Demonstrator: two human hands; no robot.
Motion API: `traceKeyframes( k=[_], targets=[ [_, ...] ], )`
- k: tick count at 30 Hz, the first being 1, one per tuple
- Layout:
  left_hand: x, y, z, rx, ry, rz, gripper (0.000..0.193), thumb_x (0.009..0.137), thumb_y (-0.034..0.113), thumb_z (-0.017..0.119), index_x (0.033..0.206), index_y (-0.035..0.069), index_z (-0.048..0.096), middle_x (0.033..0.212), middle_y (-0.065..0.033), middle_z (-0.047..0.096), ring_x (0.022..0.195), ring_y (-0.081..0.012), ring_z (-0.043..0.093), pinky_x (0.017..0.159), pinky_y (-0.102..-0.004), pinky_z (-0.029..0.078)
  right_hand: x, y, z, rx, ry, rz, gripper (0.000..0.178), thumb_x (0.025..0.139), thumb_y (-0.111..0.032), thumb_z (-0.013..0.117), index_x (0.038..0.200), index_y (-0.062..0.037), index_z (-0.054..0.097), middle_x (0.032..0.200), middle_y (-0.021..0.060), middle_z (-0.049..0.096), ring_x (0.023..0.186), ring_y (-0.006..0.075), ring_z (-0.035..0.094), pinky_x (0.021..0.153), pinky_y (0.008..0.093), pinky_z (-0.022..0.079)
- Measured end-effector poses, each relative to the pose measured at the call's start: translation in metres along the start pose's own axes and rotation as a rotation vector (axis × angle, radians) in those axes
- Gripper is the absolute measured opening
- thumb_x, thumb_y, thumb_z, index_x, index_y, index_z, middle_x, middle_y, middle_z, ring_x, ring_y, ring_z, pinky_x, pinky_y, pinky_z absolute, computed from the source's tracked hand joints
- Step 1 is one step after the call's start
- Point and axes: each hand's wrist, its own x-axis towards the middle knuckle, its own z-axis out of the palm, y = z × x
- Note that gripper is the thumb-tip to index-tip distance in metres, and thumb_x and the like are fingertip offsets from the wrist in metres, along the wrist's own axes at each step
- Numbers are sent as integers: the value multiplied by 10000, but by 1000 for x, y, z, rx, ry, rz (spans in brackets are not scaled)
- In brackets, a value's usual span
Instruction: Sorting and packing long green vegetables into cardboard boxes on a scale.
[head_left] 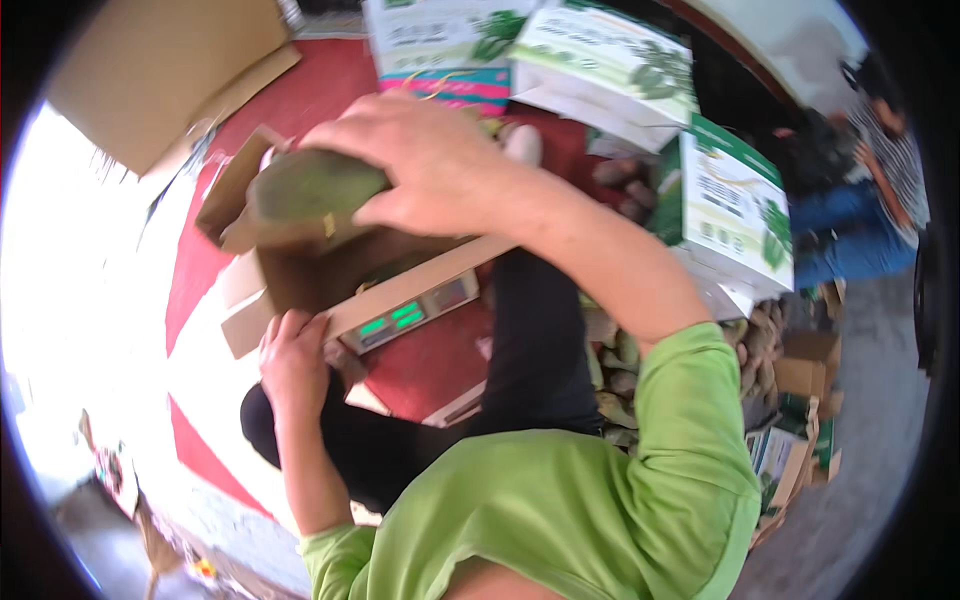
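My right hand (pixel 425 150) reaches across to the left, its fingers and thumb around a large, oblong, green-brown fruit or root (pixel 310 195); its exact kind I cannot tell. That piece is over an open brown cardboard box (pixel 300 280), tilted and slightly blurred. The lower inside of the box is in shadow. At the box's near left corner, my left hand (pixel 292 355) has its fingers curled on the raised cardboard edge. Just below the near flap shows a digital scale (pixel 410 318) with green lit digits.
White-and-green printed cartons (pixel 605 75) stand behind and to the right. Green and brown produce (pixel 620 385) lies heaped beside my right leg. A large brown cardboard sheet (pixel 165 75) is at the far left. Another person (pixel 870 190) is at the far right, near an open carton (pixel 805 365).
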Motion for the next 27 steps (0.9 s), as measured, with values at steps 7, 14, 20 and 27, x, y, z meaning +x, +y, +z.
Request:
traceKeyframes(
  k=[7,14,20,27],
  targets=[
    [-4,-4,5,33,59,44,211,701,85,658,899,137,710,809,0,550,798,-199,574,715,-348,484,12,18,73,-43,-339,64,584,666,-124,745,1227,-147,583,1132,93,597,1089,300,539,910,425,464],
    [-2,-3,-1,19,33,44,191,727,85,647,902,131,709,797,-6,550,799,-209,572,715,-351,482,21,9,151,-15,-600,52,556,672,-136,754,1206,-148,599,1125,112,618,1100,315,557,928,431,470],
    [2,6,6,12,22,45,141,794,117,619,908,121,701,820,-37,555,818,-256,575,695,-387,482,24,33,219,49,-766,119,471,683,-121,734,1142,-88,633,1081,157,668,1040,348,628,880,456,510],
    [-6,2,1,-28,-42,-23,269,733,8,604,975,63,707,854,-75,571,867,-276,577,747,-399,480,17,20,232,-178,-979,144,327,755,-142,705,1076,-79,709,1099,97,693,1025,276,658,831,397,544]
  ],
)
